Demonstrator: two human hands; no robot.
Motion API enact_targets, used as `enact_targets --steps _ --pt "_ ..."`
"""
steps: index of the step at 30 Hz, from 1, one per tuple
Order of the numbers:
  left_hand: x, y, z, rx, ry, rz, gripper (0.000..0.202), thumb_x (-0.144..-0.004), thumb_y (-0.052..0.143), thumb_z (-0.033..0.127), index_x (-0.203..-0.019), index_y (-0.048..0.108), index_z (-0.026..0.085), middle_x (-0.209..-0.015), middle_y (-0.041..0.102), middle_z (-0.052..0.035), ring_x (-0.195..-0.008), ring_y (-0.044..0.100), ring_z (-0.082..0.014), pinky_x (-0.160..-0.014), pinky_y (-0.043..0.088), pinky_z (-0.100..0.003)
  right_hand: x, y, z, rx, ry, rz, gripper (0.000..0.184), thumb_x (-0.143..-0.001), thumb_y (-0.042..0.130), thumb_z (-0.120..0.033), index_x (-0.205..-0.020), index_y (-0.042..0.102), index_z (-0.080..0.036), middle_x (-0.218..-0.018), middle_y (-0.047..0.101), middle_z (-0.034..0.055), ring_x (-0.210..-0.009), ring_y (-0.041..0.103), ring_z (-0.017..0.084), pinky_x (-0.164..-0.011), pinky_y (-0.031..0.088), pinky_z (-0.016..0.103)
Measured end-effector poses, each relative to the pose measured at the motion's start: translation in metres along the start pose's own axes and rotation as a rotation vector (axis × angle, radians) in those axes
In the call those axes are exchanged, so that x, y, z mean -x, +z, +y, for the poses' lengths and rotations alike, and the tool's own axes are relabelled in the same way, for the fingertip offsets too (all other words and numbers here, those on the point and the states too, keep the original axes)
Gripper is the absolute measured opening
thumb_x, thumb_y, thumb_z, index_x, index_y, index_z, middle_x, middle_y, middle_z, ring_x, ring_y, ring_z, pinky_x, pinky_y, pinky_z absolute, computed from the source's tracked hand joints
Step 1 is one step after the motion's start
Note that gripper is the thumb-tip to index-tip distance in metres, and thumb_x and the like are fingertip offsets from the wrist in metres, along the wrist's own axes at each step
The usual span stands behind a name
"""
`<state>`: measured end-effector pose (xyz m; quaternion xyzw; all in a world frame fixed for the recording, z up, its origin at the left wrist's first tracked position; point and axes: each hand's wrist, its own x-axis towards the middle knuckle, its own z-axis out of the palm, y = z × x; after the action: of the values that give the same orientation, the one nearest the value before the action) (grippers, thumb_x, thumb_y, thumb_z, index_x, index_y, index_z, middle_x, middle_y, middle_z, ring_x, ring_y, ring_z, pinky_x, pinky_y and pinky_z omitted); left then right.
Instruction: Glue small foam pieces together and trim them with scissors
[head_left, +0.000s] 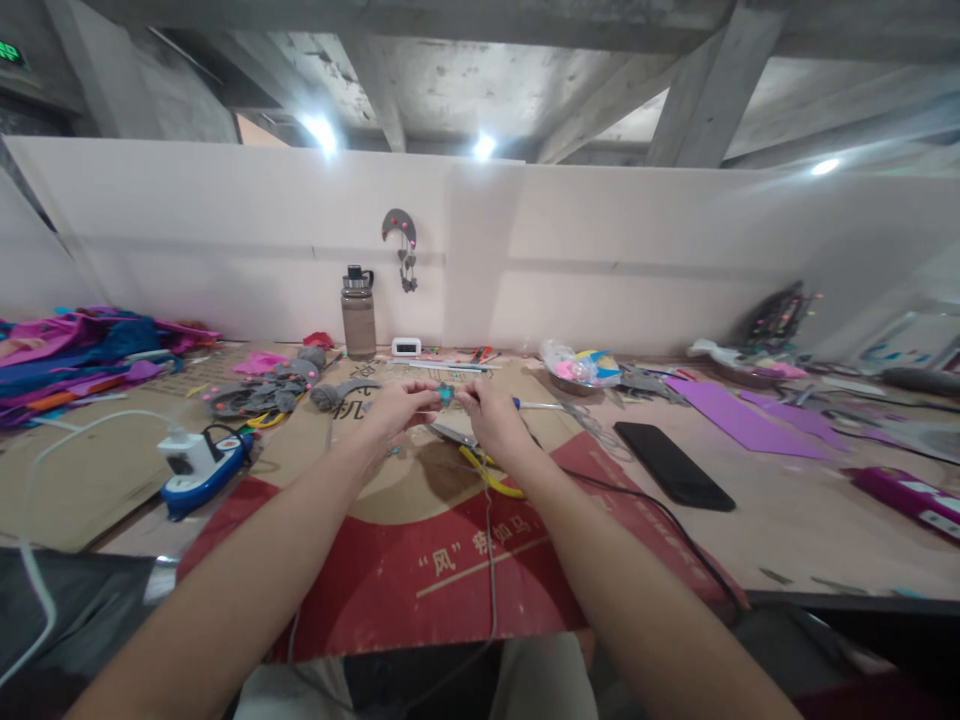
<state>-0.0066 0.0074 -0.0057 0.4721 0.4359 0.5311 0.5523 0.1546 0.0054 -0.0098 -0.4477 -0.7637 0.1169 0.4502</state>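
A: Your left hand [397,405] and your right hand [491,412] meet over the cardboard sheet [450,570], with the fingertips together on a small teal piece [446,396].

B: Yes, each grip is pinched almost closed on that piece, thumb against forefinger. You hold it clear of the tabletop [787,520], about midway between the left and right edges and nearer the far edge than the near one.

A: It's too small to say what the piece is. Just below your right wrist, yellow-handled pliers [491,478] lie on the cardboard.

B: A black phone [673,464] lies flat to the right of your right forearm, apart from it. On your left, a white and blue power strip [199,462] sits just beside the cardboard's left side.

A: At the far edge a water bottle [358,312] stands upright, with a small white clock [406,346] just to its right.
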Motion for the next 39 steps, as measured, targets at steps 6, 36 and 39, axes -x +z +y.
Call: enact_targets --steps 6,36,39 --pt "0.002 0.007 0.002 0.114 0.021 -0.009 0.016 -0.064 0.07 0.011 -0.073 0.056 0.012 -0.064 0.062 -0.0019 -0.055 0.061 -0.01 -0.051 0.049 -0.019 0.001 0.001 0.0 0.043 0.009 0.007 0.017 -0.086 0.043 -0.026 -0.072 0.05 -0.019 -0.066 0.053 0.001 -0.062 0.045 0.014 -0.06 0.03 0.026" --pt "0.012 0.019 0.004 0.17 -0.004 -0.104 0.02 -0.063 0.072 0.01 -0.065 0.052 0.012 -0.059 0.06 0.0003 -0.052 0.056 -0.0058 -0.056 0.049 -0.018 -0.001 0.006 0.01 -0.086 0.001 0.045 0.032 -0.086 0.039 -0.04 -0.064 0.049 -0.019 -0.061 0.051 -0.0015 -0.061 0.045 0.013 -0.059 0.032 0.024" --pt "0.012 0.019 0.004 0.134 -0.003 -0.079 0.021 -0.061 0.074 0.012 -0.066 0.053 0.012 -0.059 0.059 0.0003 -0.053 0.056 -0.0066 -0.052 0.047 -0.018 -0.001 0.007 0.011 -0.086 -0.004 0.038 0.031 -0.086 0.039 -0.039 -0.066 0.05 -0.018 -0.062 0.052 -0.0015 -0.062 0.045 0.012 -0.058 0.031 0.024"
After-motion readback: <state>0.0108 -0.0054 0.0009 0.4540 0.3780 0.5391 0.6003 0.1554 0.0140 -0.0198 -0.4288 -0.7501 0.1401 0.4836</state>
